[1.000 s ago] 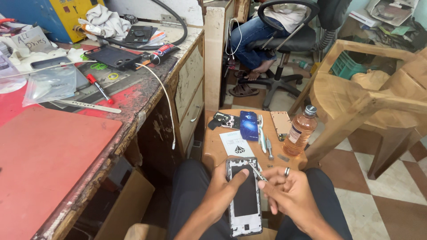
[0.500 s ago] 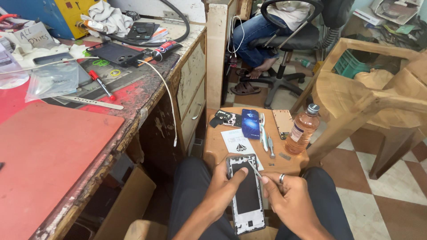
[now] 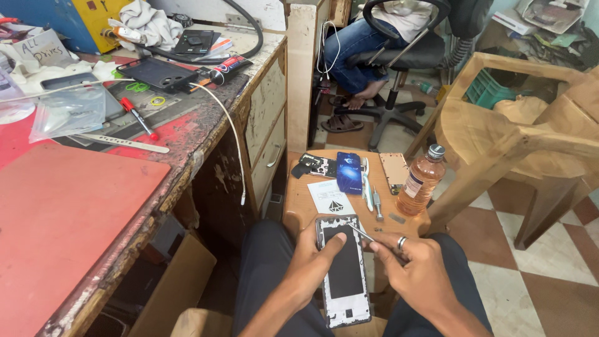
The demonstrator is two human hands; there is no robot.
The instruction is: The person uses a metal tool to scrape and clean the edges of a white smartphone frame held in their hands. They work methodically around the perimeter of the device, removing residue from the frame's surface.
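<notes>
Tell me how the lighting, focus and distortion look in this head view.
Head view: soft, even daylight, no hard shadows; the bottle glows amber, lit through. Centre is sharp: phone, left hand, right hand with a thin tool. Wide-angle stretch bends the red bench and chair at the edges.

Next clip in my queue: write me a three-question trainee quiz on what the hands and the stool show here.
1. True or false: the left hand steadies the opened phone lying on the person's lap.
2. Which does the right hand hold? A) a red marker B) a thin metal tool C) a bottle
3. Fill in: the capped bottle of amber liquid stands on the wooden ____.

Key
1. True; its thumb rests on the phone's dark panel.
2. B; its tip touches the phone's upper right part.
3. Stool, at its right edge, beside a blue phone and a white card.
</notes>
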